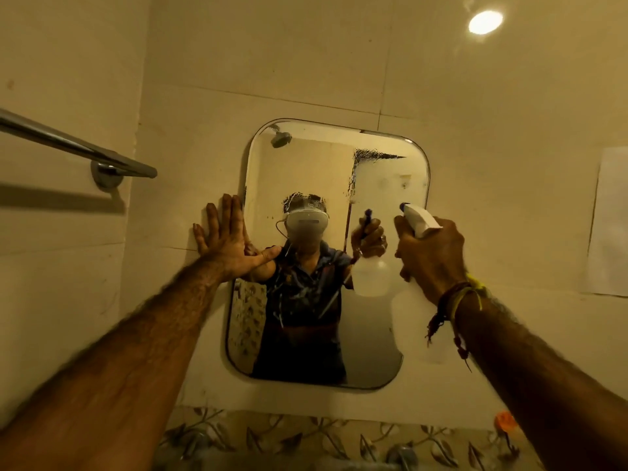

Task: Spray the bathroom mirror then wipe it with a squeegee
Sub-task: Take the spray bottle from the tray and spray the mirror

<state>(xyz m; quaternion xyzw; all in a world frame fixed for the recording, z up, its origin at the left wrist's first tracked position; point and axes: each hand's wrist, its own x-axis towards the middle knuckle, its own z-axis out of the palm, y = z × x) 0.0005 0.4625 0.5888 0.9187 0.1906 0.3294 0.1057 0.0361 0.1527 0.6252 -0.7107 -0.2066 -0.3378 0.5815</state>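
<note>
The mirror (pixel 306 171) fills the middle of the frame, a rounded rectangle standing taller than it is wide, its top tilted a little toward the right. Its glass is wet with spray: a misted patch with beaded edges in its upper right part, more droplets and streaks across the centre, and my own reflection holding the bottle.

My left hand (pixel 226 241) lies flat at the mirror's left edge, centre-left of the frame, fingers straight and spread, the palm partly on the wall tile and the thumb reaching over the glass. It holds nothing.

My right hand (pixel 430 258), right of centre, is curled round the neck of the spray bottle (pixel 419 219). The bottle stands nearly upright, its long axis running top to bottom, its pale translucent body hanging below my fist. Its white head points up and left toward the glass, with the dark blue nozzle tip close to the misted patch.
</note>
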